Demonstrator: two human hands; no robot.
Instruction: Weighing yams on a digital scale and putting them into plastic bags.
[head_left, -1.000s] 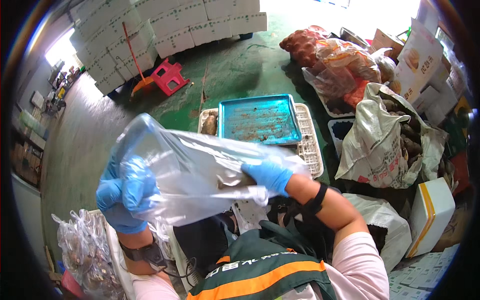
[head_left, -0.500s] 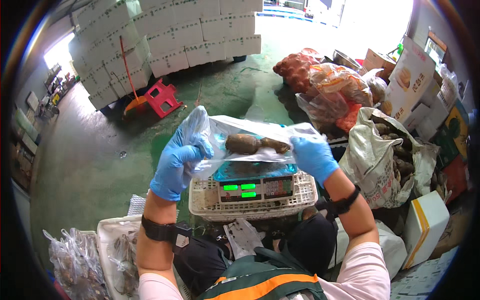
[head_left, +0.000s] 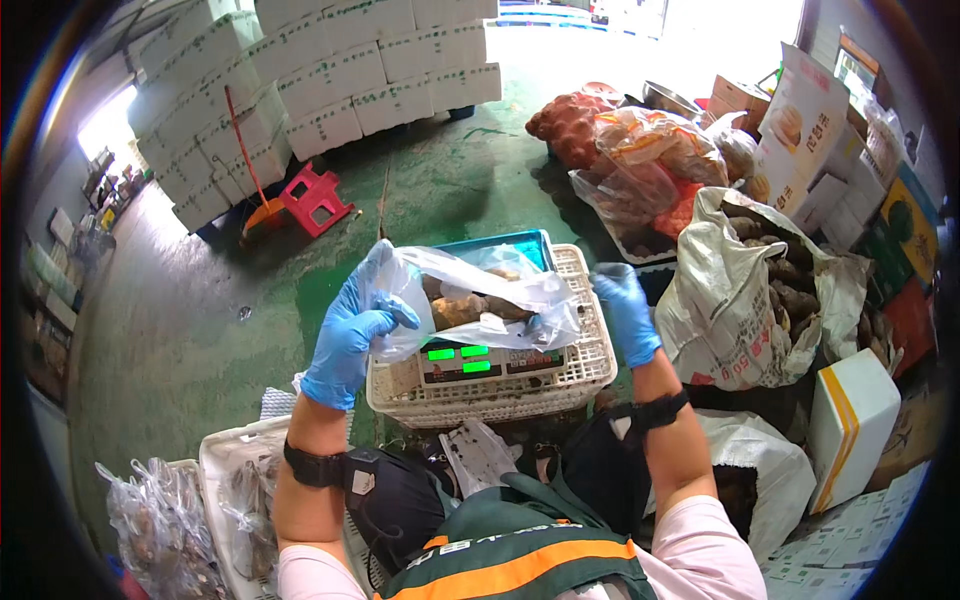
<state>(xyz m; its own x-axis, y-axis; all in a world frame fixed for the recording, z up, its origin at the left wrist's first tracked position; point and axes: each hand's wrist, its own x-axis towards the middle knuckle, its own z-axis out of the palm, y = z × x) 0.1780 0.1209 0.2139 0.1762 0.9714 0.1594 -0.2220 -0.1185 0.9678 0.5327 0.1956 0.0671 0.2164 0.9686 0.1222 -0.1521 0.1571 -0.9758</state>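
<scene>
My left hand (head_left: 352, 335), in a blue glove, is closed on the left end of a clear plastic bag (head_left: 405, 342). Inside the bag lie brown, muddy, segmented roots (head_left: 458, 312) that look like lotus root. The bag hangs over a digital scale (head_left: 500, 362) with green lit displays and hides part of its blue tray (head_left: 535, 246). My right hand (head_left: 628, 312), gloved too, is off the bag's right end, its fingers loosely bent and holding nothing visible. Under the scale is a white plastic basket (head_left: 590, 365).
At the right a white woven sack (head_left: 725, 300) holds similar roots, with a foam box (head_left: 855, 430) nearer. Filled clear bags (head_left: 160, 525) and a white crate (head_left: 225, 450) sit at lower left. Stacked white boxes (head_left: 350, 70) and a red stool (head_left: 316, 198) stand farther off.
My right hand has let go of the bag's right end and moved a little aside. The bag has dropped lower over the scale, still in my left hand. The view has shifted slightly.
</scene>
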